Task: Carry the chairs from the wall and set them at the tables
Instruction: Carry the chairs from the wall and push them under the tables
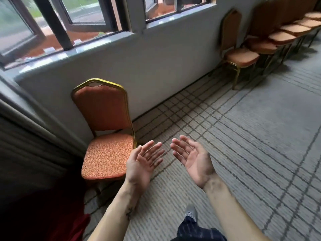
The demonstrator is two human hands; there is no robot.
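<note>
Single chair (106, 136) against wall (156, 66) at left, row of chairs (278, 37) far right (same wall), hands between

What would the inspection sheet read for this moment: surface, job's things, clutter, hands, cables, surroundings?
Surface: grey carpet with a dark grid pattern.
Job's things: one orange chair with a gold frame stands alone, its back to the wall; a row of chairs of the same kind lines the wall farther right; no table seen.
Clutter: nothing seen.
Hands: left hand and right hand are both open, palms up, holding nothing and touching no chair.
Cables: nothing seen.
Surroundings: windows above the wall; a dark drape at the left.
</note>
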